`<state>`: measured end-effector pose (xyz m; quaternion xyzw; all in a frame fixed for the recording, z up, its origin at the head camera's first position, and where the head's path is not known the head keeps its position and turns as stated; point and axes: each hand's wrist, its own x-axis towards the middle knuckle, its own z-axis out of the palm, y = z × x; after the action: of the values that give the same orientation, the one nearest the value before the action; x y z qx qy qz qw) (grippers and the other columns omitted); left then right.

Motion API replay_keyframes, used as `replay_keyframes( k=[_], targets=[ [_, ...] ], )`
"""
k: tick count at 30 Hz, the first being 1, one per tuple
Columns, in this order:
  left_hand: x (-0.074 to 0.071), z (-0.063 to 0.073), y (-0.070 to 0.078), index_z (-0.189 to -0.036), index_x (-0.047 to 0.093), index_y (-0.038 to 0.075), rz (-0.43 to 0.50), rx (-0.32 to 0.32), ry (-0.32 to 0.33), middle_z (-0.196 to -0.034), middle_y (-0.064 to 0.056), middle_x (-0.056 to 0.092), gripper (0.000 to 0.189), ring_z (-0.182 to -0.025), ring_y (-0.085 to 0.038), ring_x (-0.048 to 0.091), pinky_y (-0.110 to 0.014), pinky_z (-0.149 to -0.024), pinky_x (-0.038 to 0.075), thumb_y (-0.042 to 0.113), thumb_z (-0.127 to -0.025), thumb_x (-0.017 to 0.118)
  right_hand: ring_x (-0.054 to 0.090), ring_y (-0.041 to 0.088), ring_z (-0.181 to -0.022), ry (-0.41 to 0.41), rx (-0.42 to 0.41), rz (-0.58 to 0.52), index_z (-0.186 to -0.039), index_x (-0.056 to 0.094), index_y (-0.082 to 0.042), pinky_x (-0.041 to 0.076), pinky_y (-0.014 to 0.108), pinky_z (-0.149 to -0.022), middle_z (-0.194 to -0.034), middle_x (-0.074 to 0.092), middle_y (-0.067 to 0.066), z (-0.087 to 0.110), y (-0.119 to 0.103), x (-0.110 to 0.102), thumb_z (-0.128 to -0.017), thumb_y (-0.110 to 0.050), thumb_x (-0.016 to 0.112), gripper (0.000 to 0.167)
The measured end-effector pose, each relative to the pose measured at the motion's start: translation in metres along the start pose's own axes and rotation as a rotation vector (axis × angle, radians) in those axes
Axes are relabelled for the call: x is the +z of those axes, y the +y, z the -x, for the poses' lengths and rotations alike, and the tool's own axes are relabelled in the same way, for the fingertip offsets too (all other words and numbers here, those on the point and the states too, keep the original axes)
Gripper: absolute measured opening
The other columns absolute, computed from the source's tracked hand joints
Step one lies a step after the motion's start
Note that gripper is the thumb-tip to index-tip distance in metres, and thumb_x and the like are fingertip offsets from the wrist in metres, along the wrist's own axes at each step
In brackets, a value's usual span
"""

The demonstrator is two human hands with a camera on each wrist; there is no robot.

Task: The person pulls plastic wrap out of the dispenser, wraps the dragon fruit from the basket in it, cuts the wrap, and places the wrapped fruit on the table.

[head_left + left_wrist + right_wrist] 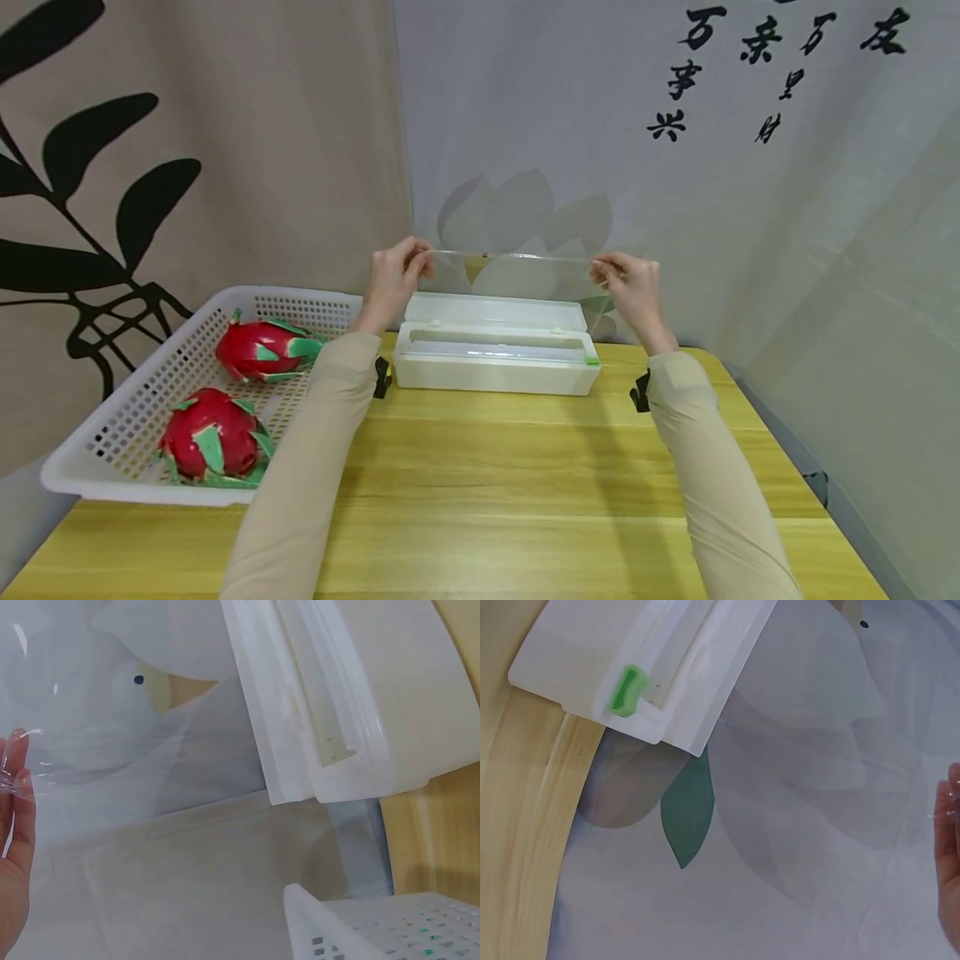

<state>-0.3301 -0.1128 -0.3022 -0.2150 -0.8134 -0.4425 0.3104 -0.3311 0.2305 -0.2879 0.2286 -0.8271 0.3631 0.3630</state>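
Observation:
My left hand (pixel 397 279) and right hand (pixel 633 292) are raised behind a white cling film dispenser box (pixel 491 372). Each pinches one corner of a clear sheet of cling film (pixel 517 257), drawn taut between them. From this top edge the sheet hangs toward the box, whose lid (pixel 495 311) stands tipped back. A green slider (pixel 628 691) sits at the box's right end. In the left wrist view, film bunches at the fingertips (pixel 22 784) of the left hand. Only the edge of the right hand (pixel 949 859) shows in the right wrist view.
A white perforated basket (pixel 150 493) stands left of the box, close to my left forearm. Two red dragon fruits (pixel 217 433) with green scales lie in it. The wooden table (pixel 487 500) ends at a pale printed curtain (pixel 525 100) behind the box.

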Motion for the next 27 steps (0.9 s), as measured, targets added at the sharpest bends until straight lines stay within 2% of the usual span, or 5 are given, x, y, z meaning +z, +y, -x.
replay_keyframes(
  k=[5,13,18,24,27],
  targets=[
    [-0.001,-0.003,0.005,-0.096,0.065,-0.003,0.015,0.003,0.017,-0.075,-0.018,0.069,0.020,-0.068,-0.030,0.066,-0.012,-0.059,0.046,0.014,-0.096,0.054,0.055,-0.007,-0.057,0.011,-0.002,-0.015,-0.087,0.071,0.009,0.045,0.003,-0.053,-0.073,0.070,0.024,-0.003,-0.001,-0.002,-0.088,-0.002,0.063,0.013],
    [-0.004,-0.008,0.012,-0.095,0.064,-0.005,0.001,0.028,0.036,-0.075,-0.019,0.069,0.019,-0.065,-0.026,0.065,-0.012,-0.058,0.045,0.012,-0.095,0.054,0.063,0.015,-0.056,0.037,-0.036,-0.005,-0.084,0.071,0.010,0.051,0.013,-0.052,-0.072,0.070,0.023,-0.008,-0.006,-0.007,-0.087,-0.001,0.064,0.014],
    [-0.006,-0.011,0.015,-0.096,0.064,-0.006,0.009,0.028,0.043,-0.076,-0.020,0.069,0.018,-0.066,-0.027,0.066,-0.017,-0.061,0.050,0.009,-0.095,0.055,0.059,0.000,-0.056,0.052,-0.037,-0.009,-0.084,0.071,0.010,0.045,0.003,-0.052,-0.071,0.070,0.023,-0.011,-0.010,-0.010,-0.087,-0.001,0.064,0.013],
    [-0.008,-0.015,0.018,-0.094,0.064,-0.009,0.038,0.053,0.069,-0.075,-0.022,0.069,0.017,-0.064,-0.030,0.067,-0.004,-0.057,0.044,0.007,-0.094,0.057,0.061,0.006,-0.056,0.067,-0.051,-0.009,-0.083,0.071,0.009,0.045,0.003,-0.053,-0.071,0.070,0.023,-0.014,-0.014,-0.013,-0.087,0.000,0.064,0.013],
    [-0.009,-0.016,0.020,-0.094,0.064,-0.010,0.046,0.070,0.079,-0.076,-0.023,0.069,0.018,-0.063,-0.031,0.067,-0.004,-0.056,0.045,0.006,-0.093,0.057,0.057,-0.003,-0.057,0.070,-0.051,-0.013,-0.084,0.071,0.010,0.046,0.004,-0.054,-0.072,0.070,0.024,-0.016,-0.016,-0.015,-0.088,-0.001,0.064,0.013]
  ],
)
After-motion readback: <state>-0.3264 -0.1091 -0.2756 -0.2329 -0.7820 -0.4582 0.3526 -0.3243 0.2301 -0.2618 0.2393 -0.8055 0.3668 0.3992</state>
